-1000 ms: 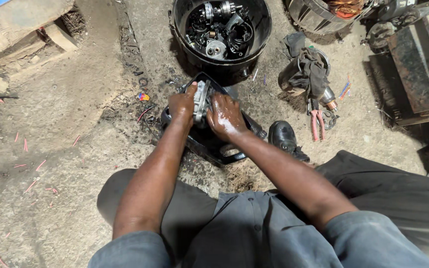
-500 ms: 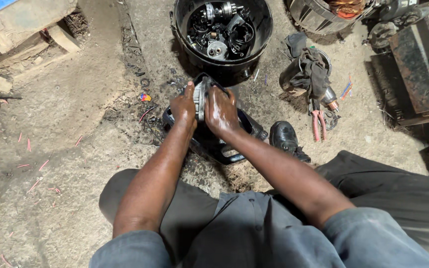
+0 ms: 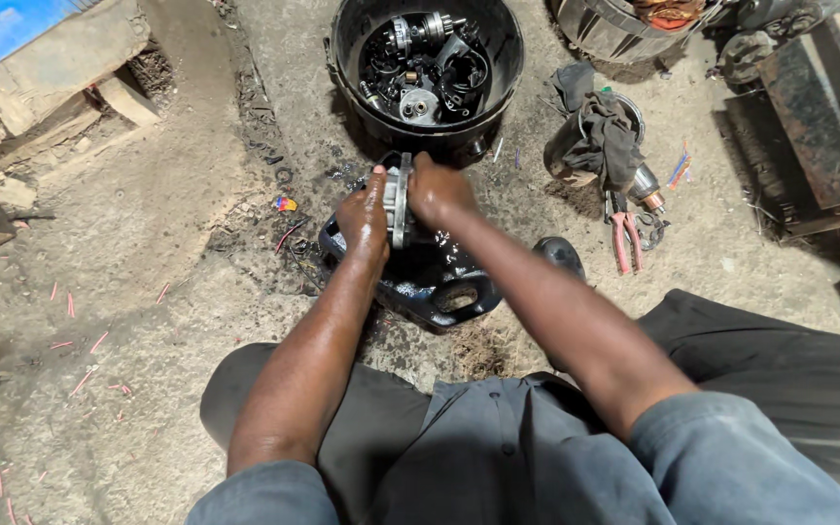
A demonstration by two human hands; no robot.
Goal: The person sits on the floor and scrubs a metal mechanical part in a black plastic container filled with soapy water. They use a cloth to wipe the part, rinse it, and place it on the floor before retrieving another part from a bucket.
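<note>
Dirty concrete workshop floor (image 3: 128, 292), dusty, littered with small red wire offcuts, seen from above by a seated person in grey clothes. Left hand (image 3: 365, 219) and right hand (image 3: 437, 190) both clamped on a grey round metal housing part (image 3: 399, 202), one hand per side, fingers wrapped, skin wet and shiny. The part stands on edge between the palms, held just over a black oily plastic tray (image 3: 439, 282) lying on the floor right below the hands. Tray looks wet inside, with an oval handle hole at its near corner.

Just beyond the hands: a large black round bucket (image 3: 427, 68) holding assorted dark and silver metal machine parts, touching or nearly touching the far end of the tray; cannot tell which. Right of the hands: a black shoe (image 3: 561, 255) beside the tray, partly hidden by the right forearm. Further right: a dark grey rag draped over a cylindrical metal unit (image 3: 600, 141), red-handled pliers (image 3: 623, 241) lying on the floor near it. Far right: rusty flat metal pieces (image 3: 819, 126). Upper left: rough stone blocks (image 3: 41, 68) along the floor edge.
</note>
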